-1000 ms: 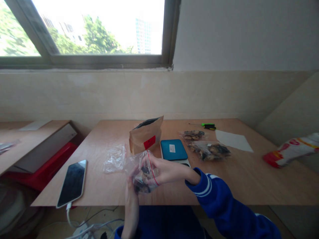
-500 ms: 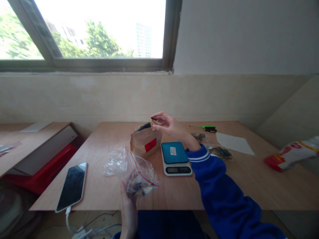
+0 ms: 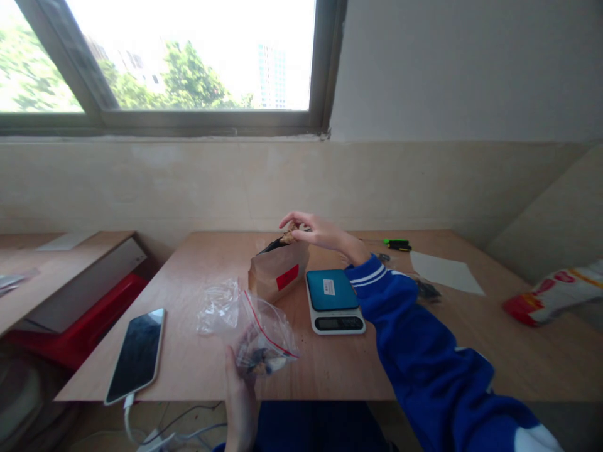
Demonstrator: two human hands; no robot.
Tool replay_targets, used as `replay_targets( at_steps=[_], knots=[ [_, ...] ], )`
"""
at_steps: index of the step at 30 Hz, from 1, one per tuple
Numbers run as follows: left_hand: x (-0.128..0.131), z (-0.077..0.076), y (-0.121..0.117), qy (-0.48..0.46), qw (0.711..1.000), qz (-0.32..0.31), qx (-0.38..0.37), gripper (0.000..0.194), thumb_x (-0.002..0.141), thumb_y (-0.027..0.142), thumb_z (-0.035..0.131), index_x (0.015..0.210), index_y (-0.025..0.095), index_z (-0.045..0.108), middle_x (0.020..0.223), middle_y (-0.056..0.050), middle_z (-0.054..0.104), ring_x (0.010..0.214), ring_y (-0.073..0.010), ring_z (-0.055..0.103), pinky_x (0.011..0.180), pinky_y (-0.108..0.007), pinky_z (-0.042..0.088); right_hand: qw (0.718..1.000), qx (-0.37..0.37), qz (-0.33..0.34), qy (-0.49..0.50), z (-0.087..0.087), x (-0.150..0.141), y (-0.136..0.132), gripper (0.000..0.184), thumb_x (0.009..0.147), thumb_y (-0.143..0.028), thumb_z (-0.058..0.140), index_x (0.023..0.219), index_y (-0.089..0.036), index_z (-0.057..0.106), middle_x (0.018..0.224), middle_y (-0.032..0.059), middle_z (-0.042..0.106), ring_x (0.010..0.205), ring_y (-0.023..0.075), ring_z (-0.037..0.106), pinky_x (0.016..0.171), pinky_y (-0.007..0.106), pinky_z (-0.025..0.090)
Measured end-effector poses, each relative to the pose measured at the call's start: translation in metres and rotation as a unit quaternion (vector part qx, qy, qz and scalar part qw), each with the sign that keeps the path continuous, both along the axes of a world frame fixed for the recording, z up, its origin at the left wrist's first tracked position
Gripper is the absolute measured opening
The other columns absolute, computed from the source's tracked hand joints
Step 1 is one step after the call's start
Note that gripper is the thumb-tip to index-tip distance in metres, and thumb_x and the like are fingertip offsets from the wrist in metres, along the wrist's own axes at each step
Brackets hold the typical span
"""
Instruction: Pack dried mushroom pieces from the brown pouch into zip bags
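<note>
My left hand (image 3: 241,383) is closed around the lower part of a clear zip bag (image 3: 268,333) with a red seal line. Dark and pale dried pieces (image 3: 261,361) lie in the bottom of that bag, and its mouth gapes. At the top of a brown paper bag (image 3: 264,276) with a red label, my right hand (image 3: 313,231) pinches a crinkled brown dried piece (image 3: 288,236). The paper bag stands upright with its dark-lined mouth spread. Beneath my right forearm sits a kitchen scale (image 3: 332,292) with a blue top; its display cannot be read.
Crumpled clear plastic bags (image 3: 217,307) lie left of the paper bag. A phone (image 3: 136,355) on a cable rests at the left edge. Rightward are a bag of dark pieces (image 3: 428,290), white paper (image 3: 445,273), green and black-yellow tools (image 3: 397,243) and a red-and-white package (image 3: 551,292).
My right hand has tipped slightly, its fingers now over the paper bag's mouth with the brown piece lower. My left hand and the zip bag have barely moved.
</note>
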State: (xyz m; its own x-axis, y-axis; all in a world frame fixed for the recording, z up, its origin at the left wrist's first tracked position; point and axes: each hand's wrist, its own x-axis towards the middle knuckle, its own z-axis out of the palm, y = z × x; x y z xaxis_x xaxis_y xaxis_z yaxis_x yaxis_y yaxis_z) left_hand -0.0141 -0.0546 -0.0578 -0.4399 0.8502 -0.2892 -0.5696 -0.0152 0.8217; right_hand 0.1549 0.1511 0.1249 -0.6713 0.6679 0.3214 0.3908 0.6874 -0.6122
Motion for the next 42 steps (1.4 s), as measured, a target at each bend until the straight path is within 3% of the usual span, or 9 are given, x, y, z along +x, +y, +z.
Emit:
replay_targets(
  at_steps=[4, 8, 13, 21, 25, 28, 31, 37, 42],
  knots=[
    [0.002, 0.001, -0.001, -0.002, 1.0, -0.006, 0.001, 0.062, 0.081, 0.068, 0.049, 0.115, 0.018, 0.068, 0.112, -0.012, 0.072, 0.104, -0.0257, 0.066, 0.088, -0.037, 0.05, 0.999, 0.034, -0.033, -0.01, 0.0, -0.006, 0.001, 0.02, 0.083, -0.022, 0.056, 0.101, -0.014, 0.059, 0.084, 0.0017, 0.059, 0.08, 0.0152, 0.054, 0.076, 0.028, 0.041],
    [0.001, 0.003, -0.002, 0.006, 1.0, -0.011, 0.007, 0.061, 0.082, 0.067, 0.048, 0.114, 0.019, 0.068, 0.115, -0.011, 0.071, 0.107, -0.0257, 0.064, 0.092, -0.037, 0.048, 0.988, 0.132, -0.057, -0.049, -0.002, -0.009, 0.001, 0.013, 0.084, -0.022, 0.057, 0.092, -0.017, 0.066, 0.101, 0.0072, 0.056, 0.101, 0.021, 0.052, 0.094, 0.037, 0.035],
    [-0.001, 0.003, -0.001, 0.001, 1.0, -0.004, 0.0, 0.062, 0.081, 0.067, 0.049, 0.114, 0.019, 0.068, 0.112, -0.011, 0.072, 0.104, -0.0256, 0.065, 0.088, -0.037, 0.049, 0.985, 0.146, -0.085, -0.047, -0.01, -0.006, 0.003, 0.026, 0.086, -0.028, 0.061, 0.11, -0.023, 0.067, 0.11, 0.0081, 0.051, 0.107, 0.0231, 0.051, 0.097, 0.041, 0.035],
    [0.003, 0.007, -0.001, -0.001, 1.0, -0.004, 0.001, 0.062, 0.081, 0.068, 0.049, 0.115, 0.018, 0.067, 0.112, -0.012, 0.072, 0.102, -0.0254, 0.067, 0.087, -0.037, 0.05, 0.972, 0.186, -0.098, -0.105, -0.028, 0.001, -0.007, 0.036, 0.097, -0.038, 0.044, 0.089, -0.02, 0.074, 0.122, 0.0121, 0.056, 0.113, 0.0272, 0.047, 0.1, 0.047, 0.029],
    [0.004, 0.009, -0.001, 0.014, 1.0, -0.011, 0.013, 0.061, 0.083, 0.067, 0.047, 0.117, 0.019, 0.066, 0.118, -0.012, 0.069, 0.109, -0.0258, 0.064, 0.091, -0.037, 0.049, 0.973, 0.199, -0.115, 0.007, -0.027, 0.001, -0.038, 0.028, 0.097, -0.034, 0.045, 0.1, -0.02, 0.069, 0.125, 0.0123, 0.054, 0.113, 0.0252, 0.048, 0.102, 0.046, 0.032],
    [0.006, 0.011, -0.001, 0.017, 0.999, -0.007, 0.029, 0.059, 0.085, 0.065, 0.046, 0.119, 0.021, 0.065, 0.124, -0.011, 0.067, 0.117, -0.025, 0.06, 0.096, -0.036, 0.047, 0.993, 0.076, -0.021, 0.091, -0.024, 0.002, -0.072, 0.023, 0.096, -0.022, 0.043, 0.102, -0.018, 0.065, 0.104, 0.0088, 0.062, 0.097, 0.0186, 0.059, 0.089, 0.035, 0.045],
    [0.01, 0.014, -0.002, 0.028, 0.999, -0.006, 0.033, 0.059, 0.087, 0.064, 0.043, 0.123, 0.022, 0.062, 0.124, -0.01, 0.067, 0.119, -0.0254, 0.059, 0.099, -0.038, 0.046, 0.99, -0.059, 0.129, 0.017, -0.03, 0.0, -0.099, 0.024, 0.092, -0.01, 0.044, 0.097, -0.016, 0.066, 0.09, 0.0047, 0.068, 0.082, 0.0141, 0.063, 0.074, 0.026, 0.049],
    [0.017, 0.012, -0.003, 0.089, 0.994, -0.001, 0.056, 0.057, 0.09, 0.062, 0.039, 0.13, 0.026, 0.056, 0.131, -0.007, 0.062, 0.129, -0.0233, 0.051, 0.112, -0.04, 0.034, 0.977, -0.081, 0.149, -0.13, -0.063, -0.012, -0.115, 0.016, 0.086, -0.014, 0.062, 0.1, -0.012, 0.067, 0.093, 0.0073, 0.068, 0.079, 0.0164, 0.064, 0.07, 0.025, 0.049],
    [0.018, 0.003, -0.003, 0.131, 0.99, 0.004, 0.047, 0.061, 0.086, 0.066, 0.044, 0.127, 0.023, 0.058, 0.135, -0.007, 0.059, 0.134, -0.0246, 0.045, 0.116, -0.037, 0.028, 0.962, -0.096, 0.256, -0.027, -0.076, -0.024, -0.123, 0.035, 0.086, -0.021, 0.065, 0.121, -0.019, 0.06, 0.124, 0.0088, 0.064, 0.117, 0.0209, 0.058, 0.1, 0.032, 0.044]
  ],
)
